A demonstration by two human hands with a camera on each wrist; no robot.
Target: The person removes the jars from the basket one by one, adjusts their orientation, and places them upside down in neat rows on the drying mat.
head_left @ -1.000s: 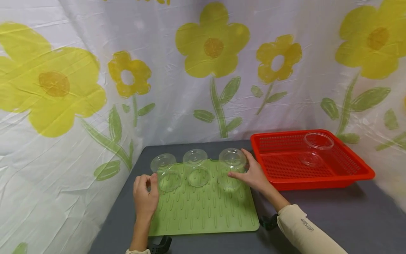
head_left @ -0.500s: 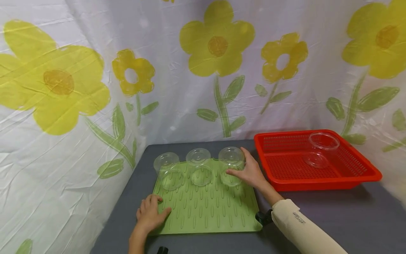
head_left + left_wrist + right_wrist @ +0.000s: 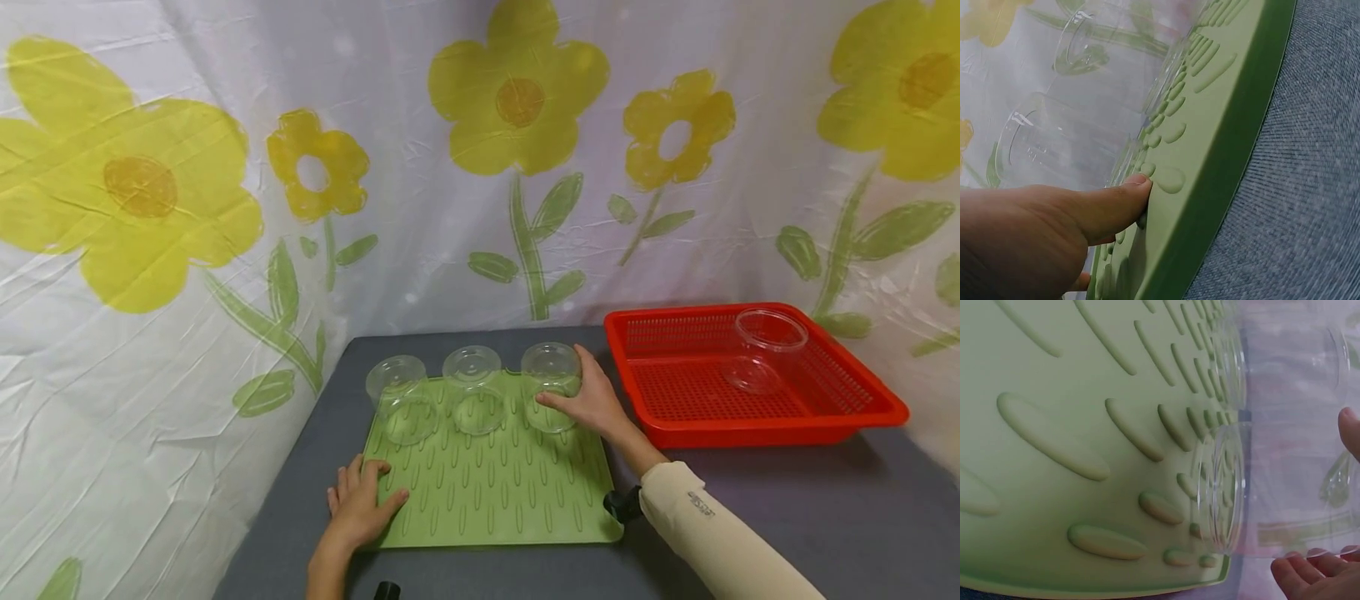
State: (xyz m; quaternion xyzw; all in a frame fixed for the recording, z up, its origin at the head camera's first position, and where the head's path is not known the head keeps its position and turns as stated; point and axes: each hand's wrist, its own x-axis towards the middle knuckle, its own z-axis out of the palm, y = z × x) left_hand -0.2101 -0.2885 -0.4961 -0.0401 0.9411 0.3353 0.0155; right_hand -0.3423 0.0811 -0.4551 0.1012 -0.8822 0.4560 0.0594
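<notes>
Our right hand (image 3: 592,400) curls round the rightmost clear plastic cup (image 3: 551,385), which stands upside down at the far edge of the green drying mat (image 3: 495,500). Our left hand (image 3: 360,508) lies flat, fingers spread, on the mat's near left corner. Two more inverted cups (image 3: 471,387) stand beside it; a fourth sits in the red basket (image 3: 750,417). The cup seems thin: squeezing hard could buckle it, and a sideways nudge could topple its neighbour.

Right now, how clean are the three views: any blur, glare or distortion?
Head view: evenly lit, sharp, wide-angle bowing at the edges. Left wrist view: the left hand looms large and soft. Right wrist view: clear cup washes out against the bright backdrop; green mat stays crisp.
</notes>
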